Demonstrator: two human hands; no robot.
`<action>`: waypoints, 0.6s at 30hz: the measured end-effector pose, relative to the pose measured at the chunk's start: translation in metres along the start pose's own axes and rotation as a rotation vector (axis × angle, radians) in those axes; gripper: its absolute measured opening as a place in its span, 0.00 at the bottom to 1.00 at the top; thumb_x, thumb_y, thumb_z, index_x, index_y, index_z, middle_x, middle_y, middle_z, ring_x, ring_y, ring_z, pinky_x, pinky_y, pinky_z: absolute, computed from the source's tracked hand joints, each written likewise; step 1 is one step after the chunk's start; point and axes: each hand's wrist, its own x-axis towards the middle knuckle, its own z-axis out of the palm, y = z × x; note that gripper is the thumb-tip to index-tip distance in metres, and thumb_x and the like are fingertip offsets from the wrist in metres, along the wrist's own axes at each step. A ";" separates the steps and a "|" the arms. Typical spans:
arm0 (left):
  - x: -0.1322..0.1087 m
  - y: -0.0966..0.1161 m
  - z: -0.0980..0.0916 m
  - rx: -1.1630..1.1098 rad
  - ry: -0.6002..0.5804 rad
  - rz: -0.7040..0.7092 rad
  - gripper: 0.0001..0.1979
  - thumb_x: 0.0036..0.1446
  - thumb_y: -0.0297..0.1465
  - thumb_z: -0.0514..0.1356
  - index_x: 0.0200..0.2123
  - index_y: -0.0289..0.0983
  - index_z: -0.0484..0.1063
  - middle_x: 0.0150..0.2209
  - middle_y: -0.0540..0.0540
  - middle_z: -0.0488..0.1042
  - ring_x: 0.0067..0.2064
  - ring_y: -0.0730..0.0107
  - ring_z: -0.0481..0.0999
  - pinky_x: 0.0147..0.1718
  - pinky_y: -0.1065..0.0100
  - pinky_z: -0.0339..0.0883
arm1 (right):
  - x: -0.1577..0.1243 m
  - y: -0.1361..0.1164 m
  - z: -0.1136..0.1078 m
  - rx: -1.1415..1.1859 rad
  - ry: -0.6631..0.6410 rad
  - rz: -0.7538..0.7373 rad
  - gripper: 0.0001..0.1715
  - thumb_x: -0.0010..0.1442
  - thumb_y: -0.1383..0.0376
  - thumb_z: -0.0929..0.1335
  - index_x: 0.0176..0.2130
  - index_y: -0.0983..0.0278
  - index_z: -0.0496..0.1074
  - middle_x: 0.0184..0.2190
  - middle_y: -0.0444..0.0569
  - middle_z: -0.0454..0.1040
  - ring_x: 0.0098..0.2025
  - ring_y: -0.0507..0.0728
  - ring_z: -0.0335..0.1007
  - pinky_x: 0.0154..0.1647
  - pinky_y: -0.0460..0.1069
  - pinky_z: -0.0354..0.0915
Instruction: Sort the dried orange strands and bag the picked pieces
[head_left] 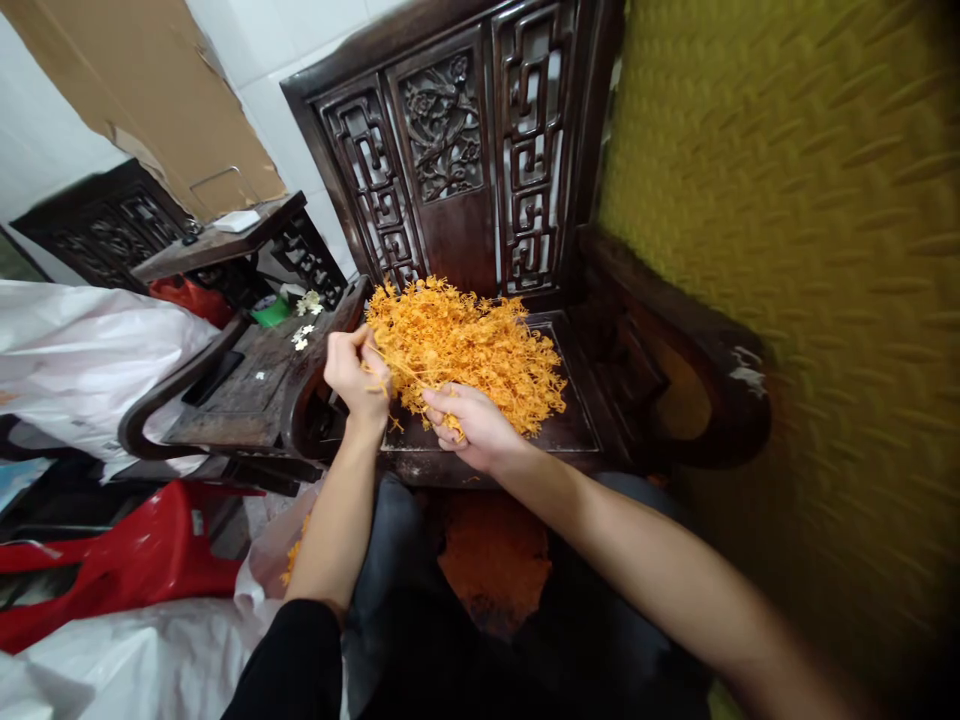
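A large heap of orange, thin-stemmed sprigs [465, 345], which look like artificial flower pieces, lies on the seat of a dark carved wooden chair [487, 462]. At the heap's left edge my left hand [358, 375] is closed, with bits of orange stem showing at its fingers. My right hand [472, 425] is closed around an orange sprig at the front of the heap. A thin orange stem [405, 372] runs between the two hands. The fingers partly hide what each hand grips.
Left of the chair stands a dark wooden side table [247, 395] with a green tape roll [271, 311] and small white flowers [304, 335]. A red plastic stool [161, 545] and white bags [82, 365] are farther left. A yellow textured surface [787, 250] rises at right.
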 end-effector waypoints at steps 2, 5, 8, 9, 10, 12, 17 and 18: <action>0.012 -0.013 -0.004 0.008 0.115 -0.164 0.04 0.56 0.26 0.59 0.34 0.35 0.74 0.32 0.47 0.71 0.37 0.67 0.72 0.41 0.67 0.66 | -0.002 0.001 -0.006 -0.075 0.032 0.031 0.24 0.49 0.58 0.77 0.29 0.62 0.60 0.18 0.35 0.64 0.13 0.42 0.48 0.13 0.41 0.39; 0.023 -0.031 -0.008 -0.097 0.204 -0.374 0.04 0.53 0.29 0.62 0.30 0.35 0.70 0.29 0.49 0.71 0.34 0.69 0.72 0.39 0.69 0.67 | -0.003 -0.006 -0.017 -0.156 0.084 0.030 0.23 0.51 0.58 0.77 0.29 0.63 0.60 0.20 0.38 0.69 0.13 0.43 0.52 0.12 0.41 0.40; 0.016 -0.030 -0.005 -0.435 0.017 -0.586 0.13 0.45 0.36 0.69 0.32 0.35 0.72 0.29 0.50 0.73 0.30 0.73 0.71 0.33 0.71 0.67 | -0.002 -0.023 -0.028 -0.209 0.095 -0.025 0.21 0.54 0.59 0.76 0.32 0.63 0.61 0.34 0.49 0.80 0.17 0.45 0.64 0.12 0.41 0.42; 0.012 -0.025 -0.003 -0.558 -0.074 -0.661 0.16 0.42 0.37 0.71 0.32 0.36 0.73 0.28 0.50 0.73 0.27 0.75 0.70 0.29 0.72 0.66 | -0.002 -0.030 -0.031 -0.225 0.097 -0.048 0.21 0.54 0.60 0.76 0.32 0.63 0.61 0.39 0.52 0.81 0.19 0.46 0.67 0.12 0.40 0.43; 0.007 -0.019 -0.002 -0.660 -0.154 -0.722 0.18 0.38 0.37 0.72 0.32 0.36 0.74 0.26 0.51 0.72 0.24 0.76 0.67 0.25 0.73 0.63 | -0.002 -0.036 -0.034 -0.233 0.101 -0.072 0.22 0.54 0.61 0.76 0.32 0.63 0.60 0.41 0.53 0.81 0.20 0.46 0.67 0.12 0.40 0.43; 0.001 -0.007 0.001 -0.773 -0.257 -0.779 0.19 0.34 0.36 0.74 0.32 0.36 0.76 0.23 0.52 0.71 0.20 0.80 0.61 0.20 0.74 0.57 | -0.001 -0.044 -0.038 -0.214 0.102 -0.118 0.23 0.52 0.62 0.77 0.33 0.63 0.60 0.37 0.50 0.81 0.18 0.44 0.63 0.12 0.40 0.44; -0.003 0.002 0.003 -0.813 -0.372 -0.755 0.17 0.34 0.33 0.75 0.30 0.36 0.78 0.24 0.51 0.73 0.19 0.81 0.60 0.20 0.74 0.56 | -0.001 -0.043 -0.033 -0.201 -0.072 -0.105 0.20 0.52 0.60 0.76 0.39 0.62 0.65 0.26 0.41 0.76 0.14 0.43 0.55 0.12 0.40 0.42; -0.003 0.001 0.003 -0.810 -0.385 -0.750 0.16 0.34 0.32 0.75 0.30 0.36 0.78 0.25 0.50 0.74 0.20 0.79 0.63 0.21 0.73 0.58 | -0.001 -0.041 -0.032 -0.216 -0.105 -0.090 0.20 0.53 0.60 0.76 0.40 0.63 0.67 0.26 0.41 0.76 0.14 0.44 0.56 0.12 0.40 0.42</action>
